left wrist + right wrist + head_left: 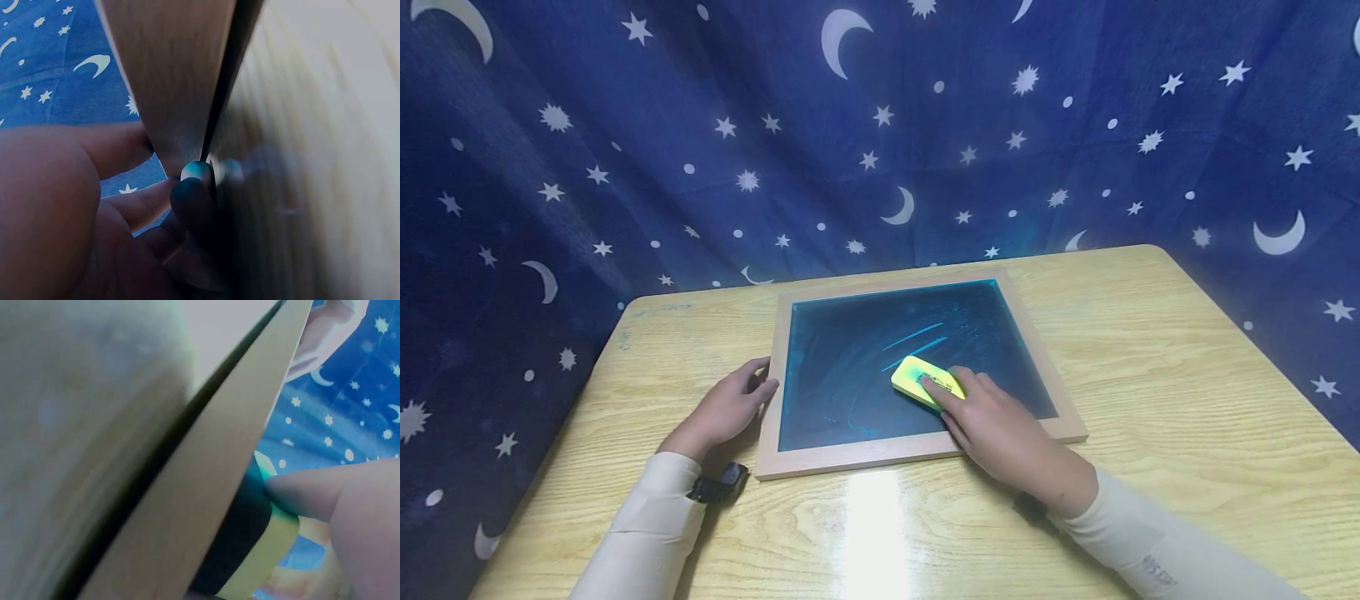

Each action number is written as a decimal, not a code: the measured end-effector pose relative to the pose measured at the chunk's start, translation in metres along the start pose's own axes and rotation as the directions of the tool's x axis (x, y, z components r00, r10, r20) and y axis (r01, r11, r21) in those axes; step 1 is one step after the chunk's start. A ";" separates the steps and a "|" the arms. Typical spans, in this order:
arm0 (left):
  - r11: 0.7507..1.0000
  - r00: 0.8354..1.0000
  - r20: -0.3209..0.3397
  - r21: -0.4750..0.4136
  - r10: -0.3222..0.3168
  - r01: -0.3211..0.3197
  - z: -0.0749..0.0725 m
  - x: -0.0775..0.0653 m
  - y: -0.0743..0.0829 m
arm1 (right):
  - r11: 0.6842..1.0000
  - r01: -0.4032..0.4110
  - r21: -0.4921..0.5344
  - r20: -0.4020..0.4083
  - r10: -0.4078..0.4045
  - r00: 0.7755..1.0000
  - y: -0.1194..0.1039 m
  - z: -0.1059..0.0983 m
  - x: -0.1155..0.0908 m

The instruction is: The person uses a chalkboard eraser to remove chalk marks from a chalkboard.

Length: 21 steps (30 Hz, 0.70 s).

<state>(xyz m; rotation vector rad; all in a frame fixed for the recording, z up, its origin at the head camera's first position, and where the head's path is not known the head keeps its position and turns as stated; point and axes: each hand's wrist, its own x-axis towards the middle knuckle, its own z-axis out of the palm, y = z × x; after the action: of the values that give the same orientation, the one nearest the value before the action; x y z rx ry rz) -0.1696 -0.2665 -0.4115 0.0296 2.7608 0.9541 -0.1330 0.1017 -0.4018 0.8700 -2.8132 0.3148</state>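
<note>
In the head view a small chalkboard [842, 375] in a pale wooden frame [865, 454] lies on the table. Blue chalk strokes [917, 335] and smears mark its dark surface. My right hand [1000, 421] grips a yellow chalkboard eraser [917, 375], flat on the board right of its middle. The eraser's dark felt side [240, 531] shows beyond the frame in the right wrist view. At the board's left edge, my left hand [730, 408] touches the frame with thumb and fingers. A teal-white rounded tip [197, 170] appears by the left fingers; I cannot tell what it is.
The light wooden table [1150, 358] spreads around the board, with a bright glare near its front. Behind and beside it hangs a blue curtain [820, 133] with moons and stars. Dark wrist straps [718, 485] sit below the pale sleeves. Faint blue smudges mark the table's back left.
</note>
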 end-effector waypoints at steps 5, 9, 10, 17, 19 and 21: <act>1.000 1.000 0.004 -0.003 0.004 -0.004 0.000 0.000 0.001 | 0.999 -0.028 -0.037 -0.008 0.028 1.000 0.011 -0.003 0.001; 1.000 1.000 0.008 -0.011 0.000 0.000 0.000 0.000 0.000 | 0.997 -0.062 -0.040 0.007 0.062 0.998 0.021 -0.005 0.003; 1.000 1.000 0.008 -0.012 -0.001 0.001 0.000 0.000 0.000 | 0.997 -0.073 -0.040 0.014 0.073 0.997 0.024 -0.006 0.004; 1.000 1.000 0.010 -0.009 -0.012 0.012 0.000 0.000 0.000 | 0.991 -0.133 -0.025 0.025 0.134 0.991 0.043 -0.012 0.008; 1.000 1.000 0.010 -0.008 -0.015 0.015 0.000 0.000 0.001 | 0.988 -0.154 -0.017 0.031 0.154 0.988 0.047 -0.013 0.008; 1.000 1.000 0.011 -0.007 -0.015 0.015 -0.001 0.000 0.001 | 0.984 -0.177 -0.012 0.047 0.178 0.983 0.051 -0.015 0.009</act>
<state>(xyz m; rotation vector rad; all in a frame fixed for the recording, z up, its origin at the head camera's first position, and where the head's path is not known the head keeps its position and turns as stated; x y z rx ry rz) -0.1699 -0.2664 -0.4108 0.0131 2.7444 0.9565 -0.1675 0.1416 -0.3926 0.6339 -2.9410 0.3110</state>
